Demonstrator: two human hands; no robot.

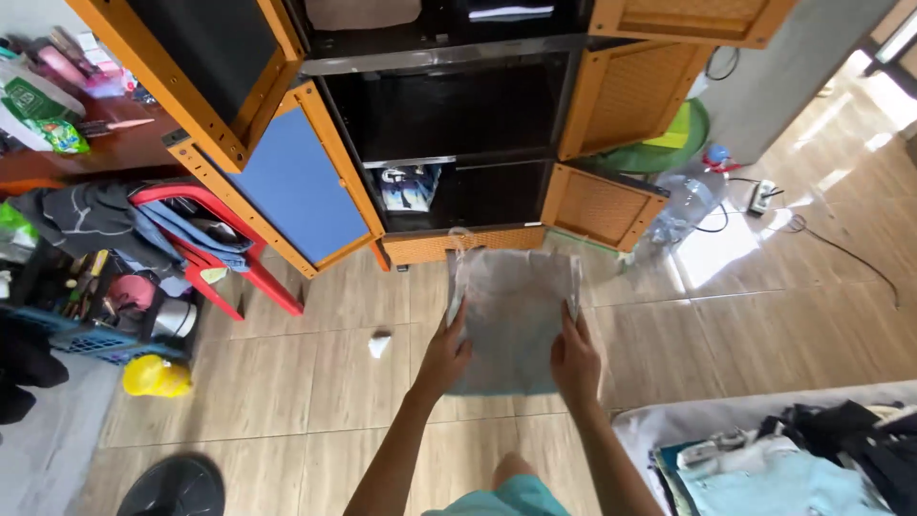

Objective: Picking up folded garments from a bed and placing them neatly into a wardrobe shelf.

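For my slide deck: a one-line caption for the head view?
Both hands, left hand and right hand, hold a folded grey garment before an open cabinet.

A black cabinet (449, 115) with orange-framed doors (287, 182) swung open stands on a pale wood-look tile floor (315, 382). Left of the cabinet sits a red plastic chair (224, 248) draped with clothes, beside a dark wooden table (105, 148). Right of the cabinet, sunlight falls in bright patches on the floor near a grey wall (802, 67) and a power strip (762, 196)
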